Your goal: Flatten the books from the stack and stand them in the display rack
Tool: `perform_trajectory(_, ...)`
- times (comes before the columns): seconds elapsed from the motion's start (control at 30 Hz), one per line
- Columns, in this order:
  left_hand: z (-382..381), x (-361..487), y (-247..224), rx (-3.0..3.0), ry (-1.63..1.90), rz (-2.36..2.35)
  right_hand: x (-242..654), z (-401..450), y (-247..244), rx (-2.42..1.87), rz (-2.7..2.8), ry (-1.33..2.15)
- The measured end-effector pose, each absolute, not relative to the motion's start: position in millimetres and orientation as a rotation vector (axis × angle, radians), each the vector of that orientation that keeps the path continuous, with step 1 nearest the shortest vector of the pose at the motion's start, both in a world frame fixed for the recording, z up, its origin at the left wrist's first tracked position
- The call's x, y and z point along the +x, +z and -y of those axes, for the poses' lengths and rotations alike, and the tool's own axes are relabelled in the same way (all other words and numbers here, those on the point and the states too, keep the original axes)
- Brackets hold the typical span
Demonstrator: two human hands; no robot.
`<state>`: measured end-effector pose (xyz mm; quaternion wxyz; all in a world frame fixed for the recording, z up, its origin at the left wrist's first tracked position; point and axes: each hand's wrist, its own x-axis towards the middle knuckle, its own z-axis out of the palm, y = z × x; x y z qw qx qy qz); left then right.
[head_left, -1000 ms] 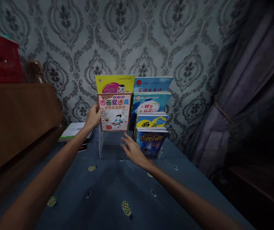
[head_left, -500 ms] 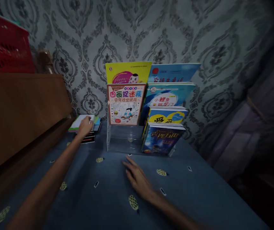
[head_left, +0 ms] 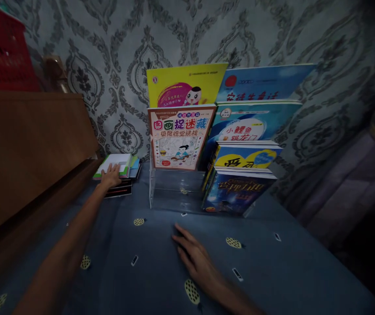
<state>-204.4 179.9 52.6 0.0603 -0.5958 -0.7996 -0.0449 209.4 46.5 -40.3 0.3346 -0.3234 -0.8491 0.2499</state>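
My left hand [head_left: 110, 176] reaches to the far left, its fingers spread over the top of a low stack of books and booklets [head_left: 119, 159]. A pale, green-edged book lies uppermost there, with dark ones underneath. My right hand [head_left: 200, 264] is held over the blue patterned cloth, fingers stretched out and holding nothing. Beyond it stands a clear stepped book rack [head_left: 166, 192]. On its left side are a yellow book [head_left: 171, 81] and a picture-puzzle book [head_left: 181, 140]. Its right side carries blue books, with a dark blue book [head_left: 235, 192] in front.
A wooden headboard or cabinet [head_left: 33, 144] borders the left side, with a red basket [head_left: 2, 52] on top. Patterned wallpaper [head_left: 115, 78] rises behind the rack. A greyish curtain [head_left: 348, 175] hangs at the right. The blue cloth [head_left: 154, 271] covers the surface in front.
My left hand has shifted slightly left and nearer over the stack, its fingers now spread on it. The rack looks larger as the view has moved closer. My right hand stays open.
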Motion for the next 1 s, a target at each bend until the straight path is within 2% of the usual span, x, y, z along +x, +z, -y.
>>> perform_trajectory(0.57,-118,-194,54,-1.878,-0.022,2.043,208,-55,-55,-0.804,2.289,0.539)
perform_trajectory(1.0,0,-105,41,-2.116,0.245,1.996,205,-56,-44,-0.826,2.38,0.534)
